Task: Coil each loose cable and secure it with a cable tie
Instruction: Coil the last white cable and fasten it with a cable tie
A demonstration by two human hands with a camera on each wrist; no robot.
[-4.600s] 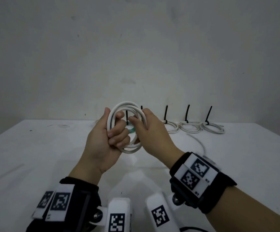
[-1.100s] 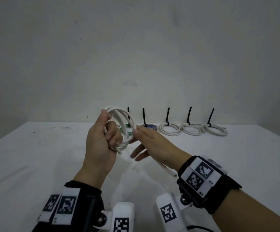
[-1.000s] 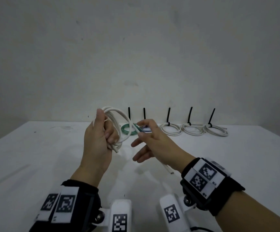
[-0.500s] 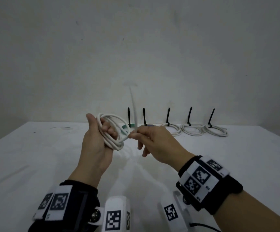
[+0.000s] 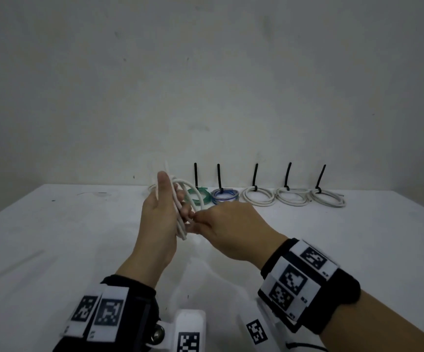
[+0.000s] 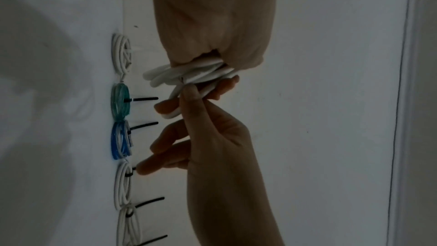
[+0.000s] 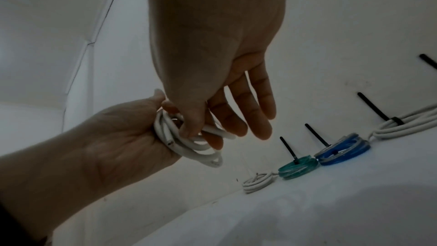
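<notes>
- White cable coil (image 5: 180, 212) is up in the air over the white table (image 5: 53, 237), clamped in the left hand (image 5: 158, 224), whose fingers curl round the bunched loops.
- Right hand (image 5: 227, 226) is in tight against it: thumb and forefinger pinch a strand of that same coil, the other three fingers (image 7: 255, 115) fanned out loose and holding nothing.
- A cut end of the cable (image 7: 169, 143) pokes out at the left palm, so the winding looks all but finished; no tie is visible on this coil.
- Further back, along the wall, the finished row: a green coil (image 5: 197, 196), a blue coil (image 5: 224, 196), then three white coils (image 5: 257, 199), each cinched with a black cable tie (image 5: 255, 175) whose tail stands up.
- Left of the green one lies a small white coil (image 7: 257, 184); whether it is tied I cannot tell.
- By my reading, five are done, the one in hand needs its tie, and no spare tie shows anywhere.
</notes>
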